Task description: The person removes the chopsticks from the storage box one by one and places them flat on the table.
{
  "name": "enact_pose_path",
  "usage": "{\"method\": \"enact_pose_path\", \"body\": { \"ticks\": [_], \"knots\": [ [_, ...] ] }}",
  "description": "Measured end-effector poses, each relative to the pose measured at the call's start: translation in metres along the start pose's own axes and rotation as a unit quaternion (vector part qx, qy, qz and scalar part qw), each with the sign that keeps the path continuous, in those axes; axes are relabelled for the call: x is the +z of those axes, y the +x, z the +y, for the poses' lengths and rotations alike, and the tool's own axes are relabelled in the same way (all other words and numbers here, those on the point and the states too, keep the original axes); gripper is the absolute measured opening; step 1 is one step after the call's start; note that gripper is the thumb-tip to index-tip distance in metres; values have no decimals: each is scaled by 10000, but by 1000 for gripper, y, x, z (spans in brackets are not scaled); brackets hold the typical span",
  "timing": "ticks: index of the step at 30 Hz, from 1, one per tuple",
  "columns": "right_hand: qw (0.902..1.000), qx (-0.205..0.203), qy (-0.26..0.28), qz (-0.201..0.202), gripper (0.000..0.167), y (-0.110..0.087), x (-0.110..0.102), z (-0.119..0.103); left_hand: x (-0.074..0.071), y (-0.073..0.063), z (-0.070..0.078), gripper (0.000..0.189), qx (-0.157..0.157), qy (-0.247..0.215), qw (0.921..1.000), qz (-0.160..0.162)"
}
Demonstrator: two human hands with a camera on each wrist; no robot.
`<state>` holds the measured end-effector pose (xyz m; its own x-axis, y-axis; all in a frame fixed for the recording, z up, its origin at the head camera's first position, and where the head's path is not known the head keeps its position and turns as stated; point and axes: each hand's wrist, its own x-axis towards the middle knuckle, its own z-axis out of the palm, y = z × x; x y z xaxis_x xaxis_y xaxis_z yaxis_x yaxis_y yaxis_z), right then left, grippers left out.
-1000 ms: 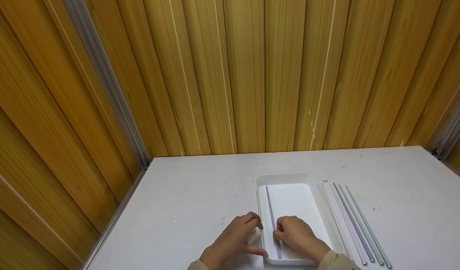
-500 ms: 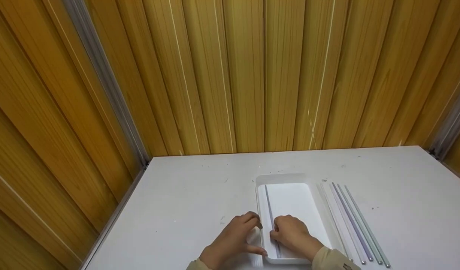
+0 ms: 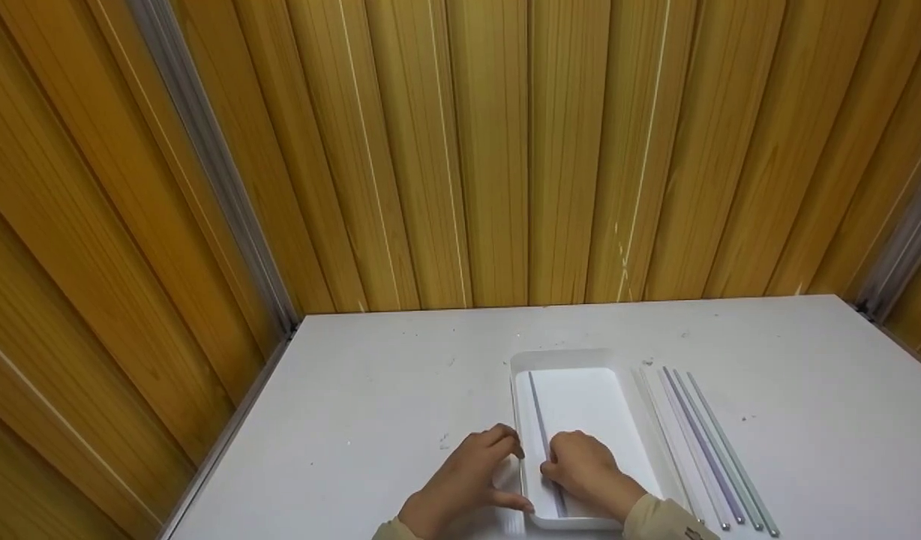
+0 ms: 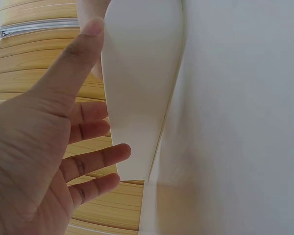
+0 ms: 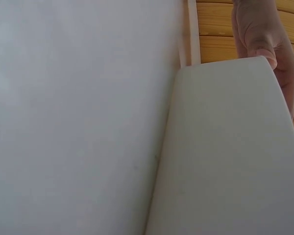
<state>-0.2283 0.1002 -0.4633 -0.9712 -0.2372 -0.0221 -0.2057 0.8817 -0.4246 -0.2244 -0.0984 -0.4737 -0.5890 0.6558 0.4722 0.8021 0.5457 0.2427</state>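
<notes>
My right hand [image 3: 584, 465] reaches into a white rectangular tray [image 3: 573, 523], pinching a thin purple chopstick [image 3: 537, 405] that lies lengthwise along the tray's left side. My left hand [image 3: 472, 472] is at the tray's left edge, fingers loosely bent and spread from the thumb, which lies at the near left corner. From the left wrist, the left hand's palm [image 4: 34, 142] and relaxed fingers appear beside the tray's outer wall [image 4: 137, 88]. The right wrist view shows the tray's wall [image 5: 225, 142] with the left hand [image 5: 262, 29] at its rim; the right hand is hidden there.
Several chopsticks [image 3: 701, 442], white, purple and pale green with silver ends, lie side by side to the right of the tray. They rest on the white table [image 3: 385, 375]. Wood-patterned panels [image 3: 490, 150] rise behind and at the left.
My right hand has shifted slightly left with its pinch on the chopstick, then holds nearly still. The left hand stays at the tray's edge.
</notes>
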Motion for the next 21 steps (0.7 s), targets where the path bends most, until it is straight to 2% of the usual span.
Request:
{"method": "enact_pose_path", "body": {
  "ticks": [11,21],
  "knots": [
    [9998,-58,91,185,21,-1,0,4,1,1,1,56,84,38,9999,63],
    [9991,125,-96,382,21,-4,-7,5,-1,-1,2,56,120,122,9998,35]
  ]
}}
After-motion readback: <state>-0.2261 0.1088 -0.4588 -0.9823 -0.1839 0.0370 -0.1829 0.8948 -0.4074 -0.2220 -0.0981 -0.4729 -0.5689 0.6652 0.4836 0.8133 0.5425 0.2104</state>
